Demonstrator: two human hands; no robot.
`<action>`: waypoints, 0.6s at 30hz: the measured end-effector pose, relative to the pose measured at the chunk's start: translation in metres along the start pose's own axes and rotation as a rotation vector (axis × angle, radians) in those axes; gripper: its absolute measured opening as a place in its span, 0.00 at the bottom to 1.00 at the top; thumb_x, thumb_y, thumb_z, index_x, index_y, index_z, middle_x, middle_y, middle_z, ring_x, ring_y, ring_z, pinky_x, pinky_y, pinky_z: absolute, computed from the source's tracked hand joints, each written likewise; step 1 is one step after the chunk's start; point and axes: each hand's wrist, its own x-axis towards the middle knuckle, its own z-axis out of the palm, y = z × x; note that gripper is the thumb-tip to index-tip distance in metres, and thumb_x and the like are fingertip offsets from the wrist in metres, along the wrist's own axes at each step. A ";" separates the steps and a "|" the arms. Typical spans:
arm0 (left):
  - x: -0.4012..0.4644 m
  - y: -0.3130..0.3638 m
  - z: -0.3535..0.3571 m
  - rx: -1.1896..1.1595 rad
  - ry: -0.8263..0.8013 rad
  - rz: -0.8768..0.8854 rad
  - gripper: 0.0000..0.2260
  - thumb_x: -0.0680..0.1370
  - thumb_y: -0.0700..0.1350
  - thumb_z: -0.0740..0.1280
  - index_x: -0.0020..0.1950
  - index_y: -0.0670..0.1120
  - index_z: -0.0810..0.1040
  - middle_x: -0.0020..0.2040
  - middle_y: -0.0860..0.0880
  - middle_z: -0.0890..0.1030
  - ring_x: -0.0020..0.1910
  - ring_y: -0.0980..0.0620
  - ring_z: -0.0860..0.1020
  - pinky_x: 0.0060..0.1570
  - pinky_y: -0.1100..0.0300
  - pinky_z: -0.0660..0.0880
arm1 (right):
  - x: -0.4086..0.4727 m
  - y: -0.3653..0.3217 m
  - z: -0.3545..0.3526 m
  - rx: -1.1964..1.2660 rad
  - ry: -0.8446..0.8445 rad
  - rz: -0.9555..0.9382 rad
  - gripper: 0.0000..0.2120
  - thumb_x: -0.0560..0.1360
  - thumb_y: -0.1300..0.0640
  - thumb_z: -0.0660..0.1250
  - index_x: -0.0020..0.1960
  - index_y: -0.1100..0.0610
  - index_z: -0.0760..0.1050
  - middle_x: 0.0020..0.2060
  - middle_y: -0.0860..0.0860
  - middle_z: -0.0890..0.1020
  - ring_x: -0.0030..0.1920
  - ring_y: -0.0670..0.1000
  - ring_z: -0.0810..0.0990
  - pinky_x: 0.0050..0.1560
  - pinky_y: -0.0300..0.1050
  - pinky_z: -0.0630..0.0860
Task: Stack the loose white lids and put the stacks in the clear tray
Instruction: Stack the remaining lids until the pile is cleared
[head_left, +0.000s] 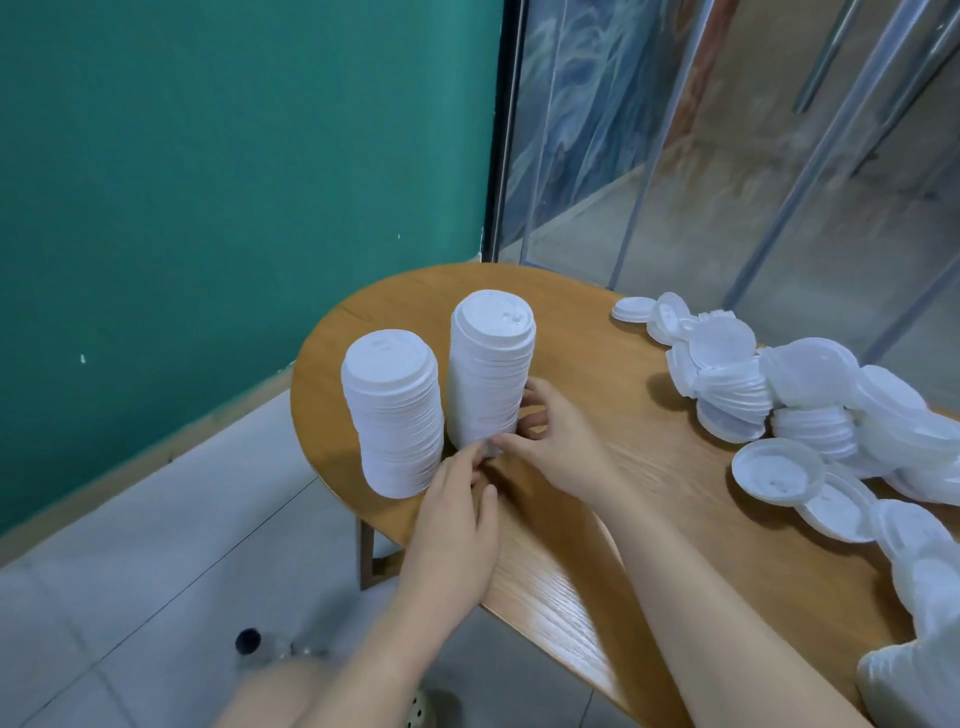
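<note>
We have two tall upright stacks of white plastic cup lids at the rounded far-left end of the oval wooden table (613, 467): the taller right-hand stack (491, 366) and the shorter left-hand stack (397, 421), just beside each other. Both hands sit at the foot of the taller stack, whose long axis runs straight up. Our right hand (550, 441) curls its fingers against the stack's lower right side; our left hand (454, 501) pinches at its base from the near side, equally close. We judge any lift must start from that base. The loose white lids (810, 410) lie heaped well apart to the right, cut off by the frame edge. The clear tray is nowhere in view, and the base contact itself is hidden behind fingers.
</note>
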 end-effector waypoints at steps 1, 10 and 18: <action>0.001 -0.002 0.000 -0.004 0.006 -0.007 0.23 0.83 0.40 0.62 0.68 0.67 0.65 0.60 0.69 0.72 0.62 0.68 0.72 0.64 0.68 0.69 | 0.006 0.000 0.001 0.006 -0.013 -0.002 0.32 0.71 0.57 0.80 0.72 0.48 0.72 0.54 0.40 0.80 0.48 0.44 0.82 0.54 0.42 0.80; 0.007 -0.008 -0.002 -0.008 -0.034 -0.038 0.20 0.84 0.42 0.62 0.76 0.53 0.70 0.60 0.67 0.72 0.63 0.70 0.70 0.67 0.61 0.71 | 0.020 0.004 -0.002 -0.022 -0.035 -0.012 0.34 0.71 0.53 0.81 0.74 0.48 0.71 0.58 0.44 0.80 0.51 0.45 0.83 0.54 0.41 0.80; 0.012 -0.001 0.014 0.188 -0.146 0.090 0.15 0.81 0.47 0.67 0.68 0.50 0.78 0.62 0.60 0.76 0.64 0.57 0.73 0.70 0.52 0.70 | -0.073 0.030 -0.072 -0.147 0.371 0.145 0.14 0.78 0.57 0.74 0.62 0.55 0.80 0.56 0.47 0.81 0.55 0.46 0.78 0.47 0.25 0.72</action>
